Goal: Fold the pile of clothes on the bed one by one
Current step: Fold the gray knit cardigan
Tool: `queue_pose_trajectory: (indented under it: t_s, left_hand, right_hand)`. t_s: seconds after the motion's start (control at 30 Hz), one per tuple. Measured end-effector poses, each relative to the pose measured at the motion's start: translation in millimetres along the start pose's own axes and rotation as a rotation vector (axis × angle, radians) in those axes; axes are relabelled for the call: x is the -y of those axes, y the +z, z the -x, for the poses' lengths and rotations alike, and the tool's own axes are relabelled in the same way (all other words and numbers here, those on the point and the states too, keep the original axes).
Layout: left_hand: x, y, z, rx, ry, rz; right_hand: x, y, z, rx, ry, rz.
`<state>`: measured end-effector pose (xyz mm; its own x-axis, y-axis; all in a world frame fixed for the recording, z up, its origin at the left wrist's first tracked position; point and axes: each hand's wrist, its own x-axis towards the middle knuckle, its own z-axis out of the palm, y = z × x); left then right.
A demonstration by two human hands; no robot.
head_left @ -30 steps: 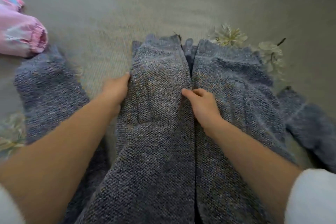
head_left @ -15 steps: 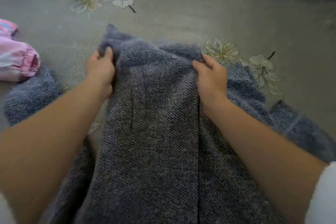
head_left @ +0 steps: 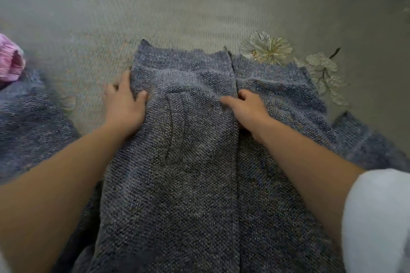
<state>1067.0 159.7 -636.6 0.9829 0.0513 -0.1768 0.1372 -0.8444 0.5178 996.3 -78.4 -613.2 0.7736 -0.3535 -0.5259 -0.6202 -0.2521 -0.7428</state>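
A blue-grey knitted cardigan [head_left: 195, 162] lies flat on the bed with its front panels meeting at a centre opening and its top hem far from me. My left hand [head_left: 124, 104] holds the outer edge of the left panel, thumb on top of the knit and fingers beside the edge. At the centre opening, my right hand [head_left: 246, 111] grips the inner edge of that panel, its thumb pointing left and its fingers curled into the gap. One cardigan sleeve [head_left: 33, 122] spreads out to the left, and the other sleeve [head_left: 366, 144] to the right. Both hands are motion-blurred.
The grey bedspread [head_left: 199, 13] carries embroidered flowers [head_left: 266, 47] just beyond the cardigan's top right. A pink garment [head_left: 10, 62] lies at the left edge. A dark strip shows at the top right corner.
Half a second ago both hands held the left panel's top lifted off the bed. The panel is now down flat, and both hands have moved nearer to me.
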Motion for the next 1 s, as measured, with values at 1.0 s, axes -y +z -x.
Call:
queue_pose_trajectory:
  t_s: [1.0]
  left_hand:
    - [65,7,484,0.545,0.22,-0.294]
  right_hand:
    - [-189,-51,345,0.079,-0.24,0.94]
